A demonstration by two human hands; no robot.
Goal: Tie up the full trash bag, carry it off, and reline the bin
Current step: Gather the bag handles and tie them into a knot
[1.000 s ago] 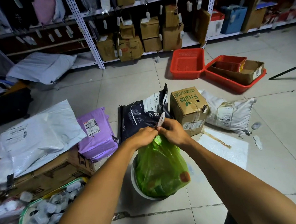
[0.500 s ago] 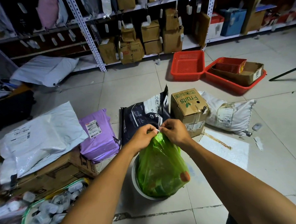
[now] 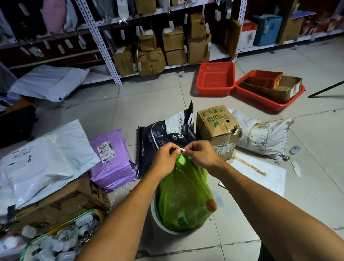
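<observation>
A full green trash bag (image 3: 185, 197) stands in a small white bin (image 3: 156, 215) on the tiled floor in front of me. Its mouth is gathered into a neck at the top. My left hand (image 3: 165, 159) and my right hand (image 3: 201, 153) pinch that neck from either side, fingertips almost touching. Between the fingertips shows a small white strip (image 3: 181, 149) wound at the bag's neck. An orange object presses against the bag's lower right wall from inside.
Behind the bin lean a dark printed bag (image 3: 165, 132) and a "Fruits" carton (image 3: 217, 126). A purple parcel (image 3: 110, 157), white mailers and cartons crowd the left. A white sack (image 3: 263, 133) lies right; red baskets (image 3: 215, 79) and shelving stand behind.
The white strip stood up long above my hands a second ago; now only a short end shows at the bag's neck. Both hands have stayed at the neck.
</observation>
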